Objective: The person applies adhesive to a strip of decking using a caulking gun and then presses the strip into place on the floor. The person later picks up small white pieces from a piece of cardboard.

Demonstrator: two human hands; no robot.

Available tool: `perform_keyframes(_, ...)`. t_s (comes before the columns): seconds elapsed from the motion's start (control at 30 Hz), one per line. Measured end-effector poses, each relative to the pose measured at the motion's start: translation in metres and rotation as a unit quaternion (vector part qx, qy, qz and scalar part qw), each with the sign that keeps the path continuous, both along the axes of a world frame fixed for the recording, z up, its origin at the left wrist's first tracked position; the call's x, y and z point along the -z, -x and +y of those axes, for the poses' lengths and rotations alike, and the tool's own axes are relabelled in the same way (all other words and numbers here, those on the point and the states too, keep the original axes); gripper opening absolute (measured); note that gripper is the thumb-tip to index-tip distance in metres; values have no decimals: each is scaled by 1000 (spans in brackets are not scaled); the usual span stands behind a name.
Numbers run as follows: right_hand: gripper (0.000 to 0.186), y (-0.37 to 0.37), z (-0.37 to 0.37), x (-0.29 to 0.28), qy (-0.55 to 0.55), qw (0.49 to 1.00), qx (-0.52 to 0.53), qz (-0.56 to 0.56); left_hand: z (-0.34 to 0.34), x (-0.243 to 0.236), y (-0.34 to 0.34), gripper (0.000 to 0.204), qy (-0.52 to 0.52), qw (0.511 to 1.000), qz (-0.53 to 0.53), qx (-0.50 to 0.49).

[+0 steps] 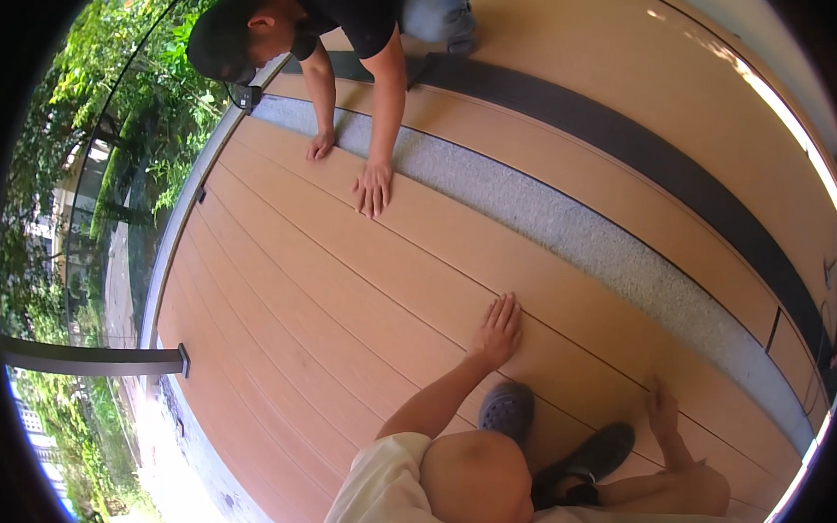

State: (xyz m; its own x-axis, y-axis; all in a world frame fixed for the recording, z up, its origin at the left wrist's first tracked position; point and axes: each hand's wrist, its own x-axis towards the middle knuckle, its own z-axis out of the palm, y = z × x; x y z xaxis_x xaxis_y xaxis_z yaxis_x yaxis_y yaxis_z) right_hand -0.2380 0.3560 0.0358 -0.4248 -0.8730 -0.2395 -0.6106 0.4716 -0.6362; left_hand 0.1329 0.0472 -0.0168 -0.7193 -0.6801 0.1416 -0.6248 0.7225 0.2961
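Note:
My left hand lies flat across a seam in the brown decking boards, fingers together and stretched out, holding nothing. Lower right, my right hand is at the surface of the outermost board. Its fingers are blurred, so their pose does not show clearly. Along that board's far edge runs a strip of grey speckled base. A co-worker crouches opposite, one hand flat on the boards and the other hand resting at the outer board's edge.
Beyond the grey strip lie another brown board and a dark band. A dark post stands by the deck's left edge, with greenery beyond. My shoes rest on the boards between my hands.

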Motion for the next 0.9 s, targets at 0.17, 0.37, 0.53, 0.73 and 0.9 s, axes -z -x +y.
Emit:
perform_keyframes(0.17,39,4,3,1,-15,1000,7,-6,0,-5,3,66,-18,1000,-7,1)
perform_keyframes(0.37,39,2,-1,0,-42,999,15,-26,-2,-5,-1,65,-25,1000,-7,0)
perform_keyframes(0.53,39,2,-4,1,-31,999,12,-27,-2,-2,-2,68,-32,999,-26,-4)
perform_keyframes(0.73,40,8,-7,0,-21,1000,1,-23,-1,-3,5,68,-31,999,-18,-4)
perform_keyframes(0.9,41,12,-7,-5,-25,1000,-7,-16,1,-1,5,68,-42,999,15,-13)
